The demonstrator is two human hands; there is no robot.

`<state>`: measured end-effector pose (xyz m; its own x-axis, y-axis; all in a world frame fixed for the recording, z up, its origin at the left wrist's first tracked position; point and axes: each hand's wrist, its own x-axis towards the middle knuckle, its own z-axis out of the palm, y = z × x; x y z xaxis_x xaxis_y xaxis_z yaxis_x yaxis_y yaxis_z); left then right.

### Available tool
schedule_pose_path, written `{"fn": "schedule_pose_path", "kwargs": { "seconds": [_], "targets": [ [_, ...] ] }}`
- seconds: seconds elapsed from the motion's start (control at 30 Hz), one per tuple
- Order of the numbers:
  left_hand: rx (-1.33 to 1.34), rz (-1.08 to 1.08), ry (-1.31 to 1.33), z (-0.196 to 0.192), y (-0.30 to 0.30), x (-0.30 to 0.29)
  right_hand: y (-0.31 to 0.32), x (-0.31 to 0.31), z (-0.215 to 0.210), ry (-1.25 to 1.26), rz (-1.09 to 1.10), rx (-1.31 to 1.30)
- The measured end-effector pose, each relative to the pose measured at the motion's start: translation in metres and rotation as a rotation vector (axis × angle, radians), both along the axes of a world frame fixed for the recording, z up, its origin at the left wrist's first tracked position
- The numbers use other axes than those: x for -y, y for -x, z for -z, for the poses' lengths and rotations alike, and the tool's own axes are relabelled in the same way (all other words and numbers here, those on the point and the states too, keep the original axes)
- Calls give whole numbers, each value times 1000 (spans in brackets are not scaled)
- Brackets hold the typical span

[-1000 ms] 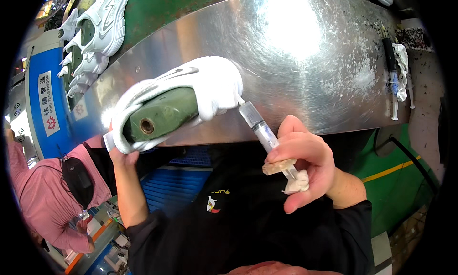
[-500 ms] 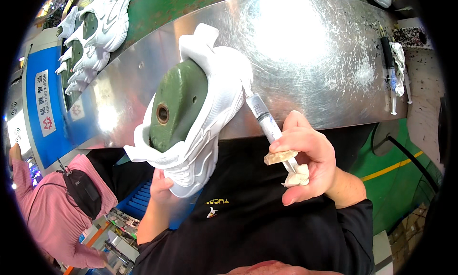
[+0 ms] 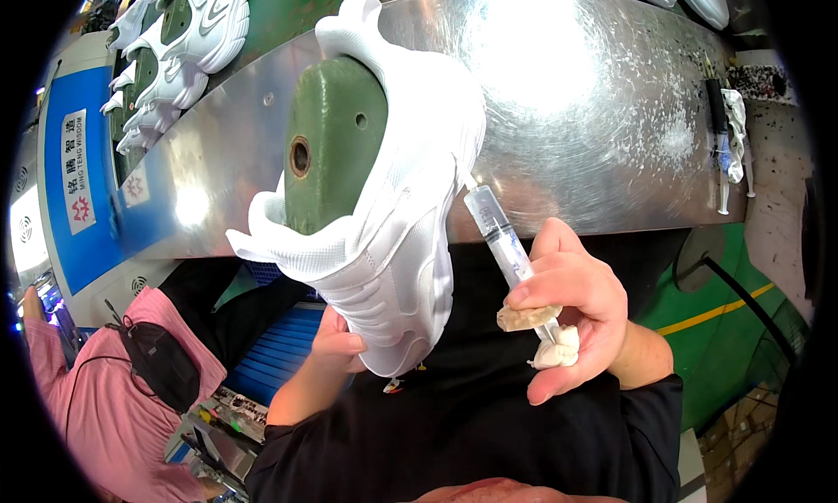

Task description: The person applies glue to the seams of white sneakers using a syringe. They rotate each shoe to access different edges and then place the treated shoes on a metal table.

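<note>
The steel counter curves across the top of the view from 10 to 3 o'clock; its near edge is hidden at the middle by the shoe and hands. A glare patch washes out part of its surface near 12 o'clock.

The white shoe fills the centre, held up in front of the counter, heel toward 12 and toe toward 6 o'clock. It sits on a green last, whose flat top with two holes faces the camera; the rest of the last is buried inside the shoe.

At 8 o'clock a person in a pink shirt is cut off by the rim, with only shoulder, arm and a black bag showing.

A row of white shoes on green lasts runs off the frame at 11 o'clock; how many there are cannot be told.

The right hand, at 4 o'clock, has its fingers closed round a syringe and also pinches a tan wad and a white wad against it. The plunger end is hidden in the hand.

The left hand grips the shoe from below at its toe; only the thumb and a few knuckles show, the other fingers being behind the shoe.

The syringe slants up toward 11 o'clock, its tip meeting the shoe's side; the needle itself is too fine to make out.

More syringes lie on the counter at 2 o'clock, partly under a white rag.
</note>
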<state>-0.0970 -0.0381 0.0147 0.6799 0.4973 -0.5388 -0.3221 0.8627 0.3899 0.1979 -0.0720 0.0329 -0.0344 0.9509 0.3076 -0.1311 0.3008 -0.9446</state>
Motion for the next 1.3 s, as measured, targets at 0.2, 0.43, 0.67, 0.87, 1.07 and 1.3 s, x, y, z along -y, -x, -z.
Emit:
{"fn": "schedule_pose_path", "kwargs": {
  "seconds": [0.2,0.43,0.67,0.87,1.07,1.3],
  "targets": [
    [30,26,37,11,1,9,5,1,-8,6,-29,3],
    [81,82,30,11,-12,8,6,-5,-16,-29,-56,56],
    [96,154,25,4,-24,-5,3,-8,-21,0,-138,52],
    [93,230,82,-14,-46,-16,-9,0,-37,122,-275,-9],
    [283,251,280,20,-37,-2,-25,22,-65,324,-303,-1],
    [308,349,250,34,-55,4,-40,53,-102,412,-278,122]
  ]
}}
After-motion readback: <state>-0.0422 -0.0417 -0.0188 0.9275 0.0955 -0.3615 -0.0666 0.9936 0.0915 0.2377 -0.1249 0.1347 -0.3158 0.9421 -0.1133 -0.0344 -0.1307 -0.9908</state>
